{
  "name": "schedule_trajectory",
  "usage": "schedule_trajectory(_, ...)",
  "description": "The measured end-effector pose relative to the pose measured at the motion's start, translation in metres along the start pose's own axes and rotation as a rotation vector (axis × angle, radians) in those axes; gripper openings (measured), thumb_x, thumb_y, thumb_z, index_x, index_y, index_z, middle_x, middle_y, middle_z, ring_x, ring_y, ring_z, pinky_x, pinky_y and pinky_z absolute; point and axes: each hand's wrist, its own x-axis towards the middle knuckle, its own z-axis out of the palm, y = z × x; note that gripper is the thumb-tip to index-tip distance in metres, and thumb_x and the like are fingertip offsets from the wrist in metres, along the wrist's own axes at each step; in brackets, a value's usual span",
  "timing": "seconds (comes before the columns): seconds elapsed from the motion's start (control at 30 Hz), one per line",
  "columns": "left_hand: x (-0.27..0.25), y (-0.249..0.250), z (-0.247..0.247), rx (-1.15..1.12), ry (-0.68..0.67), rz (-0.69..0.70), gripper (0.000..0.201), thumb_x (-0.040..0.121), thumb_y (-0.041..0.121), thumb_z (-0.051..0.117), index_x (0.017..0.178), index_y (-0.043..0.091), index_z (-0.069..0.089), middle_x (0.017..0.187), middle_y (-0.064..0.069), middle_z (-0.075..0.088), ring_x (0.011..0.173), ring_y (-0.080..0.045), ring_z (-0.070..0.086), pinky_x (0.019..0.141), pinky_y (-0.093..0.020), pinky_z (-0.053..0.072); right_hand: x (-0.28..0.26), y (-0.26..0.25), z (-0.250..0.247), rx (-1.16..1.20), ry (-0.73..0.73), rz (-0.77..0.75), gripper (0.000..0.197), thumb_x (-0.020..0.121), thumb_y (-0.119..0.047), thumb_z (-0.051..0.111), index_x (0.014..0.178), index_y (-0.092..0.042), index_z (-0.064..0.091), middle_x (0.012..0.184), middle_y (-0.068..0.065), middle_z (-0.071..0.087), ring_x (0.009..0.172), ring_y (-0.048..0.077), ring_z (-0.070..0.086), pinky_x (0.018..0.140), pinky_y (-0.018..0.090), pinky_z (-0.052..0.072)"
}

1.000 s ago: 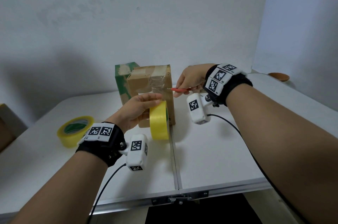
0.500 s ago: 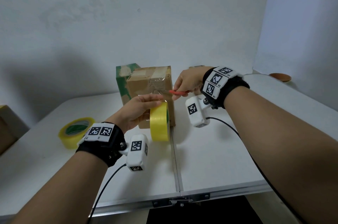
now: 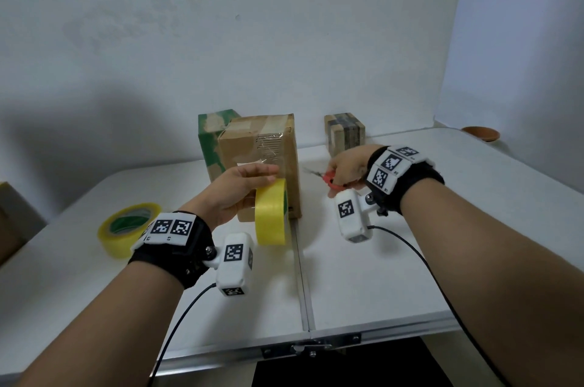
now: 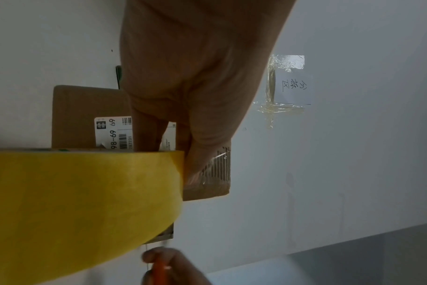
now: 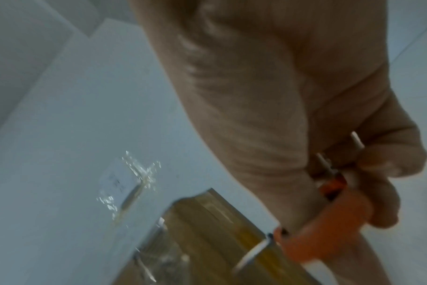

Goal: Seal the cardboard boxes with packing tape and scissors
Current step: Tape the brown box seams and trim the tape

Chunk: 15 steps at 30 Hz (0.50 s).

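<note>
I see the white table running from near edge to far wall, and mid-table toward the far side the brown box stands upright, its top crossed with tan tape and clear tape wrinkling over a printed patch on its near face. A green box stands touching its left rear side, mostly hidden behind it. A small taped box sits further right against the wall. My left hand grips the yellow roll on edge just in front of the brown box, fingers curled over its top; in the left wrist view the roll covers the box's lower part and my fingers cut across a white barcode label. A second roll lies flat at the left. My right hand is right of the box, fingers curled round the orange handles of the scissors; the blades point left toward the box, thin and hard to make out, and the right wrist view is blurred. A brown dish sits far right.
</note>
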Motion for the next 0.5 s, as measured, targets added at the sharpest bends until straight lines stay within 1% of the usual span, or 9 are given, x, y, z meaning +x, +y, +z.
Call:
schedule_trajectory(0.07, -0.001, 0.000, 0.001, 0.003, 0.000, 0.003, 0.029, 0.091, 0.008, 0.062, 0.119, 0.011, 0.065, 0.097, -0.001, 0.072, 0.080, -0.011, 0.069, 0.063, -0.023, 0.055, 0.008, 0.007, 0.015, -0.061, 0.063, 0.023, 0.041, 0.083, -0.030, 0.073, 0.112, -0.002, 0.068, 0.081, 0.007, 0.068, 0.066, 0.018, 0.058, 0.061, 0.028, 0.049)
schedule_trajectory(0.17, -0.003, 0.000, 0.001, 0.008, 0.005, 0.012, 0.028, 0.092, 0.007, 0.060, 0.120, 0.011, 0.065, 0.098, -0.002, 0.071, 0.078, -0.011, 0.069, 0.061, -0.022, 0.054, 0.020, 0.016, 0.031, 0.101, 0.047, 0.051, 0.037, 0.077, -0.017, 0.073, 0.112, -0.005, 0.068, 0.104, 0.009, 0.071, 0.094, 0.023, 0.070, 0.085, 0.034, 0.057)
schedule_trajectory(0.2, -0.003, 0.000, 0.000, 0.008, 0.009, 0.012, 0.028, 0.092, 0.007, 0.060, 0.119, 0.011, 0.065, 0.098, -0.002, 0.071, 0.078, -0.010, 0.069, 0.061, -0.022, 0.054, 0.032, 0.022, 0.036, 0.062, 0.060, 0.058, 0.040, 0.073, -0.023, 0.074, 0.110, -0.009, 0.068, 0.104, 0.006, 0.071, 0.095, 0.024, 0.070, 0.084, 0.037, 0.058)
schedule_trajectory(0.27, -0.004, -0.001, 0.000, 0.008, 0.016, 0.011, 0.027, 0.092, 0.007, 0.060, 0.118, 0.011, 0.066, 0.097, -0.001, 0.071, 0.077, -0.010, 0.069, 0.060, -0.022, 0.054, 0.058, 0.034, 0.047, -0.079, 0.125, 0.055, 0.046, 0.061, -0.045, 0.070, 0.100, -0.019, 0.071, 0.091, -0.002, 0.073, 0.083, 0.025, 0.072, 0.078, 0.040, 0.059)
schedule_trajectory(0.3, -0.004, -0.001, -0.001, 0.007, 0.016, 0.011, 0.027, 0.092, 0.007, 0.060, 0.118, 0.011, 0.066, 0.096, -0.001, 0.071, 0.077, -0.010, 0.069, 0.060, -0.022, 0.054, 0.063, 0.033, 0.049, -0.122, 0.146, 0.046, 0.042, 0.061, -0.048, 0.068, 0.092, -0.020, 0.071, 0.084, -0.003, 0.072, 0.078, 0.025, 0.071, 0.076, 0.042, 0.060)
schedule_trajectory(0.33, -0.004, -0.001, -0.001, 0.007, 0.014, 0.011, 0.026, 0.092, 0.007, 0.061, 0.117, 0.011, 0.066, 0.096, 0.000, 0.071, 0.077, -0.010, 0.068, 0.060, -0.022, 0.054, 0.056, 0.025, 0.046, -0.075, 0.188, 0.030, 0.030, 0.069, -0.043, 0.069, 0.087, -0.019, 0.071, 0.082, 0.000, 0.071, 0.079, 0.026, 0.070, 0.077, 0.043, 0.060)
schedule_trajectory(0.37, -0.004, -0.001, -0.002, 0.006, 0.013, 0.011, 0.026, 0.092, 0.007, 0.061, 0.117, 0.012, 0.066, 0.095, 0.000, 0.071, 0.076, -0.009, 0.068, 0.060, -0.021, 0.053, 0.043, 0.014, 0.039, 0.011, 0.267, 0.007, 0.022, 0.082, -0.032, 0.066, 0.090, -0.013, 0.070, 0.085, 0.005, 0.070, 0.084, 0.027, 0.069, 0.080, 0.044, 0.059)
schedule_trajectory(0.43, -0.004, -0.001, -0.002, 0.005, 0.008, 0.014, 0.026, 0.091, 0.007, 0.061, 0.116, 0.012, 0.066, 0.094, 0.000, 0.071, 0.075, -0.009, 0.068, 0.059, -0.021, 0.053, 0.028, -0.003, 0.021, 0.244, 0.575, -0.108, 0.024, 0.095, -0.020, 0.053, 0.099, -0.004, 0.069, 0.096, 0.011, 0.071, 0.093, 0.027, 0.067, 0.087, 0.042, 0.055)
schedule_trajectory(0.5, -0.004, -0.001, -0.003, 0.005, 0.004, 0.016, 0.026, 0.091, 0.008, 0.062, 0.117, 0.012, 0.066, 0.094, 0.000, 0.070, 0.074, -0.009, 0.068, 0.059, -0.021, 0.052, 0.015, -0.022, 0.005, 0.422, 0.831, -0.300, 0.024, 0.097, -0.023, 0.051, 0.105, -0.010, 0.070, 0.106, 0.004, 0.071, 0.102, 0.020, 0.064, 0.092, 0.036, 0.050)
